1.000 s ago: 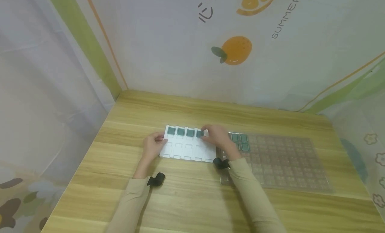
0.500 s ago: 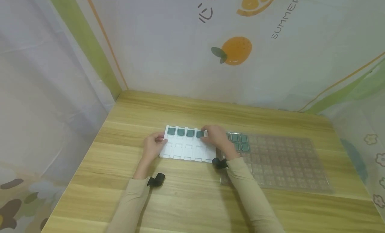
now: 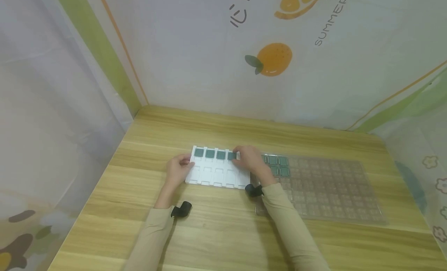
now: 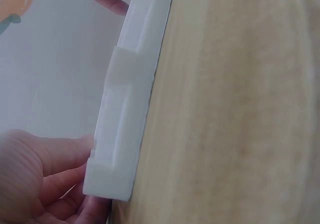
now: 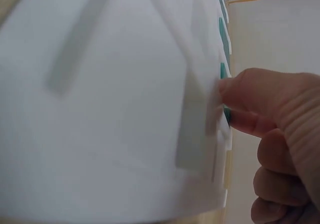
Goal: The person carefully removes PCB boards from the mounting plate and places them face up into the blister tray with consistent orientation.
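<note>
A white plastic tray [image 3: 209,172] with moulded pockets lies on the table, and green square chips [image 3: 210,153] sit along its far row. My left hand [image 3: 177,171] grips the tray's left end, thumb on top and fingers beneath, as the left wrist view shows. Over the far right part of the tray, my right hand [image 3: 252,159] pinches the fourth green chip [image 3: 232,156] between thumb and forefinger, right at its pocket. In the right wrist view that chip [image 5: 227,115] shows only as a thin green edge. The tray's nearer pockets hold no chips.
To the right, partly under my right forearm, lies a large clear blister tray [image 3: 331,189]. Several green chips [image 3: 284,171] fill its far left corner. A printed curtain [image 3: 195,69] hangs behind the wooden table [image 3: 209,232].
My right wrist has shifted slightly left, showing more of the chips in the clear tray. The fingertips stay at the fourth chip, and my left hand has not moved.
</note>
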Available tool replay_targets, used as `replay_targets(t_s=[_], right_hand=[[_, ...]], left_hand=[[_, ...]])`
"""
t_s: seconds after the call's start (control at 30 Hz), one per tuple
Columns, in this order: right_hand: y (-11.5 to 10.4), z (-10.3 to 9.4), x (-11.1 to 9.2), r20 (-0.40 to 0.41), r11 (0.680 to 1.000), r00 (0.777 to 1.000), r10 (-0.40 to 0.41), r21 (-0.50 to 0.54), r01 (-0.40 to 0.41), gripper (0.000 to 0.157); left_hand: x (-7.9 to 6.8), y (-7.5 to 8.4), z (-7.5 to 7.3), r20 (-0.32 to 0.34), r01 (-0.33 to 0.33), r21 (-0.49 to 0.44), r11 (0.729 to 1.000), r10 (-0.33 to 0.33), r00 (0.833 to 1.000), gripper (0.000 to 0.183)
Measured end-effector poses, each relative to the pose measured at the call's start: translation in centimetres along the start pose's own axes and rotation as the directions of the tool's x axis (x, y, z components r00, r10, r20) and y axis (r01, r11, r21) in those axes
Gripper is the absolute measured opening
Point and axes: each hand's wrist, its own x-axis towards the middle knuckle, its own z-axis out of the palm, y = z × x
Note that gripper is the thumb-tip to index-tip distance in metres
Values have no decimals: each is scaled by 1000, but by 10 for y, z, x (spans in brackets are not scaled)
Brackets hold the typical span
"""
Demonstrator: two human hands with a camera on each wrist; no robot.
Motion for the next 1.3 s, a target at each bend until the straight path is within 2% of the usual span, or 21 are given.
replay_targets(t_s=[0.4,0.8,1.3], right_hand=[[2,2,1,-4,1000,1000,-8,-1,8,30],[2,-3,-1,-6,999,1000,25,29,-25,33],[5,-15,-16,-35,1000,999,-2,23,2,33]], left_hand=[[-1,0,0,6,9,-6,1000,-9,1000,31],[1,-1,2,-8,22,13,1000,-22,1000,30],[2,-3,2,-3,20,13,1000,-20,1000,31]])
